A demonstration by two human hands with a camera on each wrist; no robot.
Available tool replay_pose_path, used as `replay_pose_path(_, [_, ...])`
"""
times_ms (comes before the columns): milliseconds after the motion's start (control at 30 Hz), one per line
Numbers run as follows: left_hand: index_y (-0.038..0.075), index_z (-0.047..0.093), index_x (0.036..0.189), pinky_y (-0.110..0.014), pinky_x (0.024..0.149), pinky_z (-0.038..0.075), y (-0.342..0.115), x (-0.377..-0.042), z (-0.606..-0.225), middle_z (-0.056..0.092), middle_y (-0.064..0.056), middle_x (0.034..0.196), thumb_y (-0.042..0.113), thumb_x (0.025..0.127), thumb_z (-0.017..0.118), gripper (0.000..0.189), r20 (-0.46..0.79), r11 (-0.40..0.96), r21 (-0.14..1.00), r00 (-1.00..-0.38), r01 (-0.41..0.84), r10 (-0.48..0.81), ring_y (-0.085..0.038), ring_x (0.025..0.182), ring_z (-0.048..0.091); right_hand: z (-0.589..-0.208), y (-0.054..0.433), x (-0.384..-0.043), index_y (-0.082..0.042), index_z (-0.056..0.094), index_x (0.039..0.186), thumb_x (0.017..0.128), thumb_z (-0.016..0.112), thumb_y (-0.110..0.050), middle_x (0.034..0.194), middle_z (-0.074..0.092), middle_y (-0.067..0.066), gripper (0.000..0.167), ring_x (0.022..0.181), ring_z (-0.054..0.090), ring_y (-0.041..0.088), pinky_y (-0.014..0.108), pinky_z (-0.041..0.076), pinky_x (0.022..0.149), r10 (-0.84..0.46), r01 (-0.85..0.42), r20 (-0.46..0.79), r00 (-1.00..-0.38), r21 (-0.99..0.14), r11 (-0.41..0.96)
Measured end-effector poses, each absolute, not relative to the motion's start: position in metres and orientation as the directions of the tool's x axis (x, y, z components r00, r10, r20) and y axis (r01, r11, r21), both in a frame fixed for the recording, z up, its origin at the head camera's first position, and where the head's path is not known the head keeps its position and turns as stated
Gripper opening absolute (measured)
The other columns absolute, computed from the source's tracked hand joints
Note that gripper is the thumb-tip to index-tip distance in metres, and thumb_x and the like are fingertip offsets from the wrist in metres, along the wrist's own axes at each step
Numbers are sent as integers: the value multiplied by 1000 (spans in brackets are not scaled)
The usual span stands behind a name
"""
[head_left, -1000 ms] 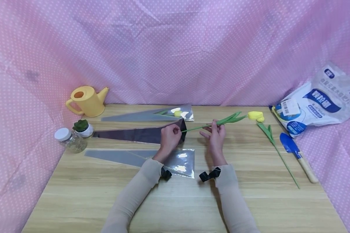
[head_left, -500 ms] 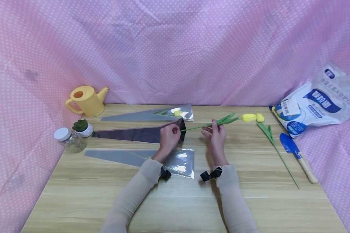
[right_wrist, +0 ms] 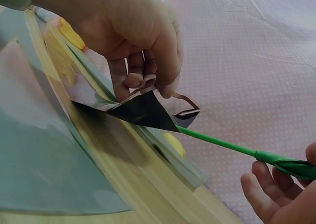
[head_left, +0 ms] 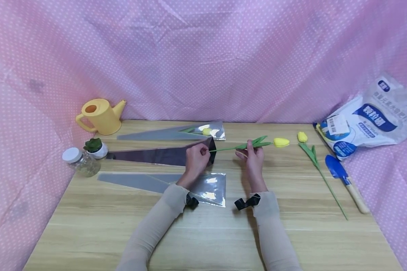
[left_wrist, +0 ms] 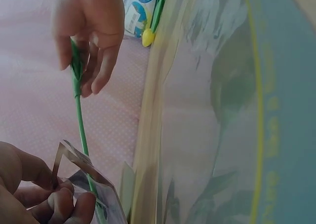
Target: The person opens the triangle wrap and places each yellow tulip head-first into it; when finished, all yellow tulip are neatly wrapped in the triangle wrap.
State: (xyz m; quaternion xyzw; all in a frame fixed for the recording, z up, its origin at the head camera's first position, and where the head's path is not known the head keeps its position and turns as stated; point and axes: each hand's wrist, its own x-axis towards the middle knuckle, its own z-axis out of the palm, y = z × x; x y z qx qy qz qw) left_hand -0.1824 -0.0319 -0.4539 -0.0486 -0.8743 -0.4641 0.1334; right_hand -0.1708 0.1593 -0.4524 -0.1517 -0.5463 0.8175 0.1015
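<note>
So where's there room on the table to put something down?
Front left, between the lidded jar and left arm. Front right, between the right arm and loose tulip. It's crowded in the middle with the flower sleeves and held tulip, and back left, around the watering can and potted succulent.

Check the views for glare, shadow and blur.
Head: brightest view, white glare on the nearest clear wrapper; left wrist: dim and hazy, yellow lettering soft and hard to read; right wrist: also dim, dark shadow on the table below the dark wrapper.
</note>
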Motion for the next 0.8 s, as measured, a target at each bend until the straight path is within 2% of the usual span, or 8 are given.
replay_pose_path(100, [3, 74, 81, -30, 62, 52, -32, -182, -454, 71, -9, 70, 1, 83, 66, 9, 281, 567, 796, -959, 211, -37, -19, 62, 64, -452, 159, -171, -15, 48, 105, 105, 48, -26, 96, 60, 0, 11, 80, 71, 7, 25, 62, 79, 339, 4, -144, -930, -924, -382])
replay_pose_path(267, [2, 74, 81, -28, 62, 51, -31, -182, -454, 71, -9, 69, 1, 83, 65, 10, 294, 574, 788, -955, 223, -32, -18, 62, 64, -451, 155, -170, -12, 48, 106, 106, 48, -22, 92, 61, -2, 10, 79, 71, 7, 25, 62, 78, 328, 18, -151, -932, -926, -376])
replay_pose_path(500, [1, 75, 82, -29, 62, 52, -30, -181, -453, 71, -9, 70, 1, 84, 65, 10, 308, 579, 780, -951, 238, -25, -19, 62, 64, -449, 153, -169, -15, 46, 110, 106, 47, -32, 102, 62, 0, 17, 86, 71, 7, 26, 61, 82, 214, 108, -177, -961, -948, -300])
replay_pose_path(700, [1, 75, 82, -28, 61, 51, -29, -181, -453, 71, -10, 69, 0, 84, 65, 9, 318, 578, 777, -948, 249, -18, -19, 62, 63, -448, 153, -167, -11, 48, 111, 106, 46, -23, 91, 64, -2, 13, 75, 70, 7, 24, 61, 75, 287, 82, -183, -940, -940, -332])
replay_pose_path(800, [1, 75, 81, -26, 59, 50, -29, -180, -452, 71, -10, 69, 0, 83, 65, 10, 327, 576, 775, -945, 262, -10, -18, 61, 62, -448, 150, -168, -10, 49, 111, 106, 48, -21, 90, 65, -2, 13, 74, 70, 7, 24, 61, 76, 273, 110, -209, -939, -934, -339])
